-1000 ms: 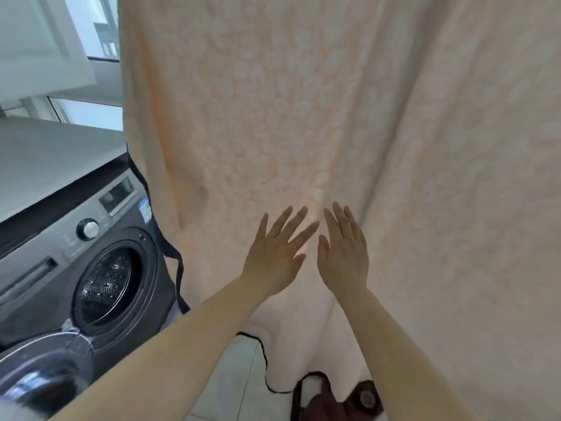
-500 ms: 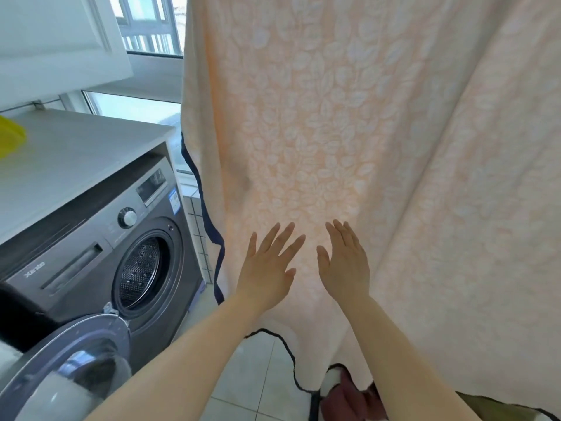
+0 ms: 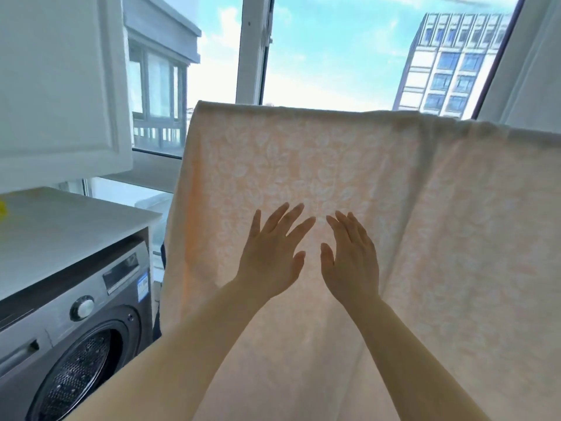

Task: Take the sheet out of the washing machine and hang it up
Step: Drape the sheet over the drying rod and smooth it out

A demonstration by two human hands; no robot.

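Observation:
The pale peach sheet (image 3: 303, 153) with a white leaf pattern hangs in front of the window, its top edge folded over a line that I cannot see. My left hand (image 3: 271, 253) and my right hand (image 3: 352, 256) are side by side against the middle of the hanging sheet, fingers straight and spread, holding nothing. The grey washing machine (image 3: 91, 299) stands at the lower left, its drum opening uncovered and dark inside.
A white worktop (image 3: 60, 229) lies over the machine, with a white wall cabinet (image 3: 60, 86) above it. Behind the sheet a large window (image 3: 328, 50) shows sky and buildings. A yellow object (image 3: 2, 209) peeks in at the left edge.
My view has tilted upward: the sheet's top edge and the window now show, the machine's door and the floor have dropped out. Both hands have stayed flat on the sheet, a little higher up.

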